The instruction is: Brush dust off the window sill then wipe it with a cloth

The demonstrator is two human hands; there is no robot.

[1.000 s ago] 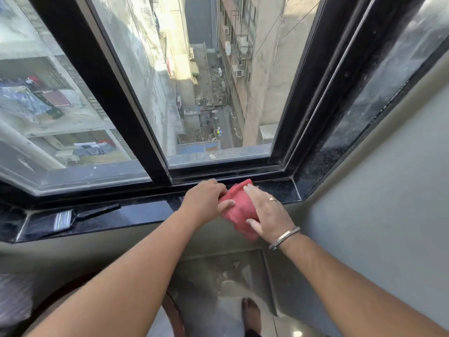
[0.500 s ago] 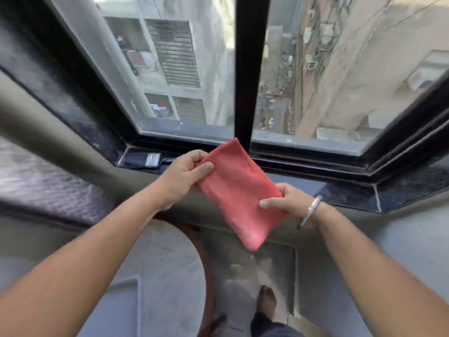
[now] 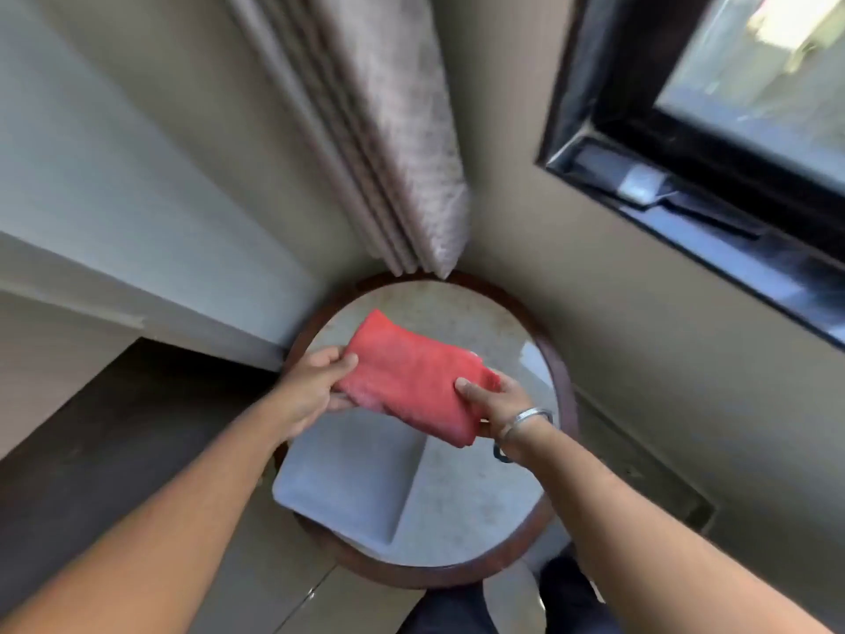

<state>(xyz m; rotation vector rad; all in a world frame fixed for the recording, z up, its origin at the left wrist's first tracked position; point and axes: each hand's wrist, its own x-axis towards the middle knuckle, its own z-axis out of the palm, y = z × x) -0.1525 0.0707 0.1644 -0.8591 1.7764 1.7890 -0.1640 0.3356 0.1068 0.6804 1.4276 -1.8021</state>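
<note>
Above the round table [image 3: 480, 510], both hands hold the red cloth [image 3: 414, 379] folded, clear of the tabletop. Its long axis runs from upper left down to lower right. The left hand [image 3: 315, 388] pinches the left end, thumb on top; the right hand [image 3: 500, 404] (bangle at the wrist) pinches the lower right end likewise. Beyond the table hangs a curtain [image 3: 398, 144]. Far right of the table, the dark sill [image 3: 713, 249] carries what seems a brush [image 3: 649, 187], blurred.
</note>
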